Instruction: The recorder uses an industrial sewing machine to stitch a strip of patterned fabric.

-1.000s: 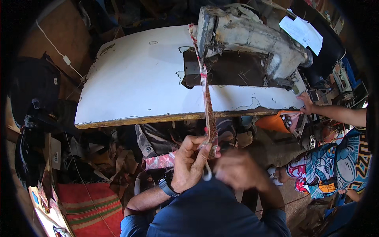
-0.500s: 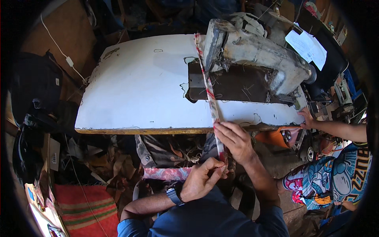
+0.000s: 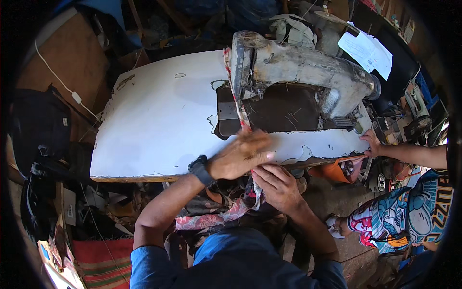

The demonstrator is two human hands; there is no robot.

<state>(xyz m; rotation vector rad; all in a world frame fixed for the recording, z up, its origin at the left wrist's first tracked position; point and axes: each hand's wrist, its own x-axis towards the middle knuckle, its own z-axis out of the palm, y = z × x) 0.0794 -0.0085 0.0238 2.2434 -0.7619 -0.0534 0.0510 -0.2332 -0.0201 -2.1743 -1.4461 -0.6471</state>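
My left hand (image 3: 238, 156) reaches across the white table's front onto a narrow patterned fabric strip (image 3: 241, 115); its fingers are smeared by motion, so their grip is unclear. Just below, my right hand (image 3: 276, 185) grips the strip's lower part, whose end dangles below the table edge. The strip runs back beside the needle end of an old, worn grey sewing machine (image 3: 298, 65), mounted over a dark plate (image 3: 274, 108) set in the white tabletop (image 3: 144, 120).
Another person's hand (image 3: 373, 142) grasps the table's right edge, their patterned shorts (image 3: 399, 216) below. A black bag (image 3: 41, 120) lies left, paper sheets (image 3: 363, 50) behind the machine. Fabric (image 3: 207, 221) and clutter lie under the table; a red striped cloth (image 3: 101, 255) is lower left.
My left hand has moved up from my lap onto the strip at the table's front, passing above my right hand. My right hand has come onto the strip, then slid a little down it.
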